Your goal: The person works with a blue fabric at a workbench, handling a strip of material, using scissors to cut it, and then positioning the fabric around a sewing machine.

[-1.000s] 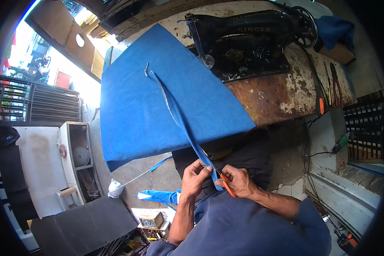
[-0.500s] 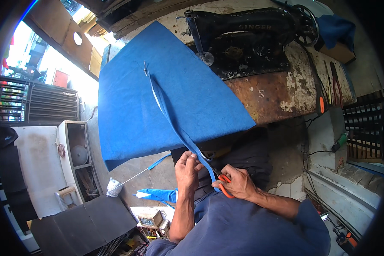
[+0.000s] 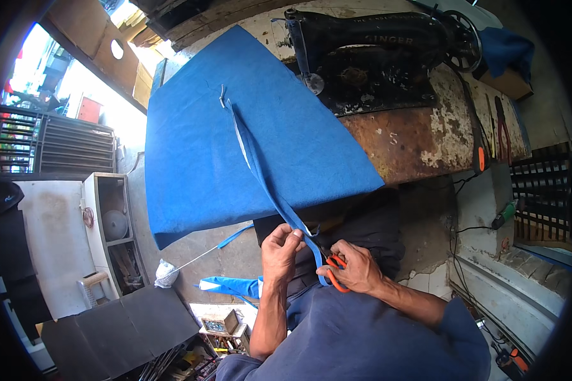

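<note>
A long narrow strip of blue cloth with a pale edge trails over a large blue cloth panel and hangs down to my lap. My left hand pinches the strip between thumb and fingers just off the panel's near edge. To the right, my right hand grips orange-handled scissors, whose dark blades lie against the strip. Between the blades and the cloth, the exact contact is too small to make out. Near the strip's far end lies a small knotted bit of white thread.
A black sewing machine stands on the worn table behind the panel's right side. Pliers and an orange-tipped tool lie at the table's right end. Left are an open cabinet and a dark board.
Both hands stay close to where they were, pinching the strip and gripping the scissors. A small flap of the strip now sticks up by the blades. The whole view has shifted slightly.
</note>
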{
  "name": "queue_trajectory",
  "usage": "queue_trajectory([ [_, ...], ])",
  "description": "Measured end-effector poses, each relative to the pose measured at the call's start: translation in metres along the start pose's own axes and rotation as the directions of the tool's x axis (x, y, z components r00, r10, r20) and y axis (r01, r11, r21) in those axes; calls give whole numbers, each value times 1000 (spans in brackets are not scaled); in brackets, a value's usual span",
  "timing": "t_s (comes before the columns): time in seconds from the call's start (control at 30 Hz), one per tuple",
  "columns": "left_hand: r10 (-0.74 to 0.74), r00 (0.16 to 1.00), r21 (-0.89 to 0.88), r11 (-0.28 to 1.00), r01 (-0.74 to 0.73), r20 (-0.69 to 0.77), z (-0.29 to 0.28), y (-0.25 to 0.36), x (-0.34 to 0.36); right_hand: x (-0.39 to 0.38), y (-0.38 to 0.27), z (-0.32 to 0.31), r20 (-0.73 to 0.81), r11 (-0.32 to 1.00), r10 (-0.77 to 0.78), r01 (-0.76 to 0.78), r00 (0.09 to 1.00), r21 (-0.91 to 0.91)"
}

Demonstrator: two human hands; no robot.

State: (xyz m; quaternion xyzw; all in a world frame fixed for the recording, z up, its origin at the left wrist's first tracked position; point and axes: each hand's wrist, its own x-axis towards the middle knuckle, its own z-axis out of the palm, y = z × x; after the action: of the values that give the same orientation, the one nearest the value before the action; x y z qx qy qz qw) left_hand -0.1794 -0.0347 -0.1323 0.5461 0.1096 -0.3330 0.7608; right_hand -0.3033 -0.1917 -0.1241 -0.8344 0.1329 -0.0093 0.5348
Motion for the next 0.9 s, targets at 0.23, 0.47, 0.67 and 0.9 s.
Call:
queue_trajectory([
  [0.23,23,1000,-77,997,-24,-17,-3,-7,1,0,0,-1,88,990,86,-95,992,103],
  [0.47,54,999,-109,993,-53,1,-3,-10,2,2,1,-4,88,995,48,-56,995,88],
  [0.67,58,998,-99,993,-60,-20,2,-7,0,6,-2,-5,56,999,25,-26,998,22],
  [0.9,9,999,-157,987,-15,-42,13,-5,-5,3,6,-1,65,996,77,-79,995,30],
])
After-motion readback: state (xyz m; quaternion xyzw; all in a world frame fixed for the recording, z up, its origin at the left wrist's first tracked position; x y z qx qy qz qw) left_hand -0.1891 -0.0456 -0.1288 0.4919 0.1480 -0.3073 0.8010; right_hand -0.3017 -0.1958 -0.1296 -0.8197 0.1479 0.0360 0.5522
